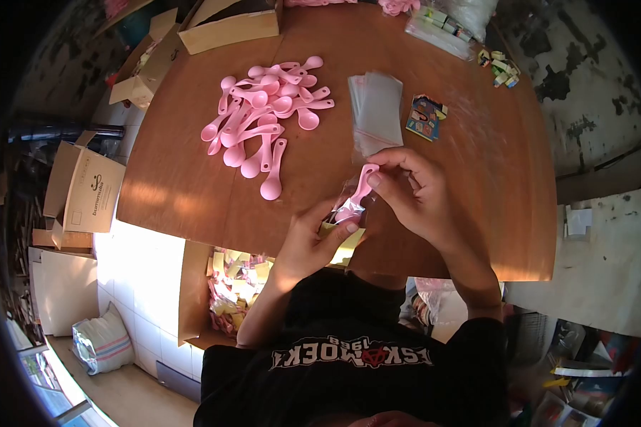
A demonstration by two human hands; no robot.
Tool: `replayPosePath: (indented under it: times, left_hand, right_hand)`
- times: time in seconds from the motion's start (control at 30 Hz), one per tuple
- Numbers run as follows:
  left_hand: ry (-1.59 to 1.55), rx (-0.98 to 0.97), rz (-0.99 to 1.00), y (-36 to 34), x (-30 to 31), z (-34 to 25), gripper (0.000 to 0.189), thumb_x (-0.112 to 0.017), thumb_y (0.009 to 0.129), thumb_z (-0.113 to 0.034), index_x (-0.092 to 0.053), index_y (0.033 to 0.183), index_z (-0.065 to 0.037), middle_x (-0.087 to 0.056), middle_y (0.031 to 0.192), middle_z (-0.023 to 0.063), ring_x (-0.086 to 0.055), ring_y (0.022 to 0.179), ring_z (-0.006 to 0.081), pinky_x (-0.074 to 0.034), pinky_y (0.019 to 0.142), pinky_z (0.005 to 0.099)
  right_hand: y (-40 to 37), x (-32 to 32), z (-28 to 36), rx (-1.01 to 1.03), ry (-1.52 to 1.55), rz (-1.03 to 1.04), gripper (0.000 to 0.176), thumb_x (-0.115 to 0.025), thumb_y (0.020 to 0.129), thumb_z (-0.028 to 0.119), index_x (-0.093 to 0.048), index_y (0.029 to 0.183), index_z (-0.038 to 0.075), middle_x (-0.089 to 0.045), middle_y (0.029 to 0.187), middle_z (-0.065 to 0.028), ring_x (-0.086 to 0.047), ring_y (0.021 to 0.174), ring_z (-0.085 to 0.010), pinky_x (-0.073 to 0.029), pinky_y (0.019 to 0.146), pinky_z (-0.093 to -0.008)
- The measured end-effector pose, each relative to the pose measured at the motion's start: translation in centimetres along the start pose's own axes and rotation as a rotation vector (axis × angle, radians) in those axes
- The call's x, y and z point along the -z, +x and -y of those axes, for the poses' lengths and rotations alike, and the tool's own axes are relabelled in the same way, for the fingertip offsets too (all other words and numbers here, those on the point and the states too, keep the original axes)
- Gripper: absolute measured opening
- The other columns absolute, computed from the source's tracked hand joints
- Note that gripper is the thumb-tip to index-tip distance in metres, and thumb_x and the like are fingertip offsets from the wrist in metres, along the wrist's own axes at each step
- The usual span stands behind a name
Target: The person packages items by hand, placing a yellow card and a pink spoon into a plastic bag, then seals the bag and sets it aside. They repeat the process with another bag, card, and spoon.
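Above the front edge of the brown table (185, 192), a pink spoon (364, 186) is held between my two hands, bowl end inside a small clear plastic bag (350, 208). My left hand (308, 242) is closed on the bag around the spoon's bowl. My right hand (414, 191) pinches the top of the handle, which sticks out of the bag. A yellow card (350, 245) shows just below the bowl. Beyond my right hand lies a stack of flat clear bags (376, 107). A pile of pink spoons (267, 107) spreads to the left.
A small stack of printed cards (424, 119) lies right of the bags, and small packets (502, 69) sit farther back. An open cardboard box (231, 28) stands at the far edge. Below the table's front left, another box (194, 292) holds packed pink and yellow items.
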State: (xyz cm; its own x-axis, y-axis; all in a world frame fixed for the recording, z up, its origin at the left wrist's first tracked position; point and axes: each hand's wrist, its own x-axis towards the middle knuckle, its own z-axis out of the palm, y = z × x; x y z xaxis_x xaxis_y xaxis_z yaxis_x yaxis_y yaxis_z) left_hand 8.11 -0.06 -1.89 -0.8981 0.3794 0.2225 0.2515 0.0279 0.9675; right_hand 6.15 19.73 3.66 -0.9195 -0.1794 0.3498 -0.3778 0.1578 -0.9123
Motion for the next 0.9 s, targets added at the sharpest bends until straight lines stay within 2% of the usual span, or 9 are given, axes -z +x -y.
replayPosePath:
  times: [0.03,0.23,0.3,0.5,0.6,0.7,0.77,0.87,0.9]
  left_hand:
    - [-0.040,0.031,0.009,0.0,-0.2,-0.1,0.032,-0.066,0.091,-0.013,-0.061,0.119,0.002,-0.070,0.095,0.0130,-0.067,0.090,0.0151,-0.051,0.079,0.0287]
    - [-0.133,0.023,0.019,0.2,-1.1,-1.2,0.030,-0.055,0.098,-0.014,-0.059,0.123,0.002,-0.070,0.096,0.0126,-0.067,0.090,0.0137,-0.051,0.079,0.0272]
    - [-0.087,0.013,0.032,0.2,-1.1,-1.4,0.030,-0.054,0.099,-0.014,-0.058,0.123,0.002,-0.069,0.095,0.0130,-0.066,0.090,0.0132,-0.051,0.079,0.0269]
    - [0.160,0.109,0.072,-0.3,-1.0,-2.4,0.029,-0.051,0.098,-0.008,-0.055,0.125,0.001,-0.064,0.076,0.0164,-0.067,0.068,0.0195,-0.050,0.063,0.0296]
    - [0.102,-0.026,0.021,-0.5,-1.4,-3.3,0.030,-0.051,0.096,-0.005,-0.054,0.125,0.000,-0.061,0.067,0.0163,-0.067,0.061,0.0272,-0.049,0.057,0.0324]
    - [0.223,-0.051,0.073,-1.0,-1.3,-3.3,0.031,-0.052,0.093,-0.003,-0.053,0.124,0.001,-0.061,0.066,0.0173,-0.067,0.060,0.0338,-0.050,0.055,0.0374]
    - [0.357,-0.165,0.080,-1.0,-1.3,-3.3,0.029,-0.053,0.089,-0.002,-0.054,0.118,0.001,-0.061,0.065,0.0196,-0.064,0.059,0.0396,-0.050,0.054,0.0435]
    - [0.492,-0.223,0.107,-1.2,-1.4,-3.5,0.028,-0.055,0.085,-0.001,-0.055,0.113,0.001,-0.060,0.062,0.0203,-0.062,0.055,0.0398,-0.050,0.052,0.0470]
    - [0.493,-0.225,0.108,-1.3,-1.4,-3.4,0.028,-0.055,0.085,-0.001,-0.055,0.113,0.001,-0.060,0.062,0.0203,-0.062,0.055,0.0398,-0.050,0.052,0.0470]
  right_hand:
    - [-0.3,0.2,0.4,0.020,-0.104,0.030,0.019,-0.064,0.092,0.003,-0.060,0.110,-0.002,-0.064,0.091,-0.0027,-0.058,0.087,-0.0062,-0.047,0.078,-0.0222]
    - [-2.6,-0.5,2.9,-0.068,-0.282,-0.044,0.015,-0.067,0.089,0.005,-0.061,0.102,-0.001,-0.068,0.093,-0.0081,-0.065,0.087,-0.0130,-0.051,0.079,-0.0270]
    - [-2.9,-0.6,2.9,-0.041,-0.280,-0.049,0.015,-0.068,0.088,0.010,-0.065,0.101,0.003,-0.069,0.092,-0.0082,-0.067,0.083,-0.0147,-0.053,0.073,-0.0274]
    - [-2.3,0.4,3.8,0.171,-0.508,0.028,0.013,-0.071,0.081,0.004,-0.069,0.093,0.003,-0.063,0.095,-0.0081,-0.063,0.085,-0.0236,-0.052,0.072,-0.0330]
    - [-2.3,0.5,4.3,0.257,-0.645,0.054,0.016,-0.073,0.076,0.003,-0.069,0.092,0.003,-0.060,0.094,-0.0067,-0.060,0.088,-0.0241,-0.051,0.073,-0.0342]
    - [-2.5,0.5,4.1,0.341,-0.771,0.074,0.018,-0.072,0.072,0.007,-0.069,0.089,0.003,-0.059,0.092,-0.0053,-0.056,0.087,-0.0231,-0.050,0.071,-0.0341]
    - [-2.7,0.4,4.1,0.385,-0.833,0.094,0.019,-0.071,0.071,0.009,-0.068,0.088,0.002,-0.058,0.092,-0.0054,-0.055,0.086,-0.0224,-0.050,0.071,-0.0339]
    - [-3.0,0.0,4.3,0.571,-1.211,0.163,0.028,-0.064,0.064,0.021,-0.065,0.084,0.001,-0.056,0.090,-0.0054,-0.054,0.089,-0.0204,-0.048,0.069,-0.0324]
    - [-3.1,-0.1,4.2,0.572,-1.212,0.161,0.028,-0.064,0.064,0.021,-0.065,0.084,0.001,-0.056,0.090,-0.0054,-0.054,0.089,-0.0204,-0.048,0.069,-0.0324]
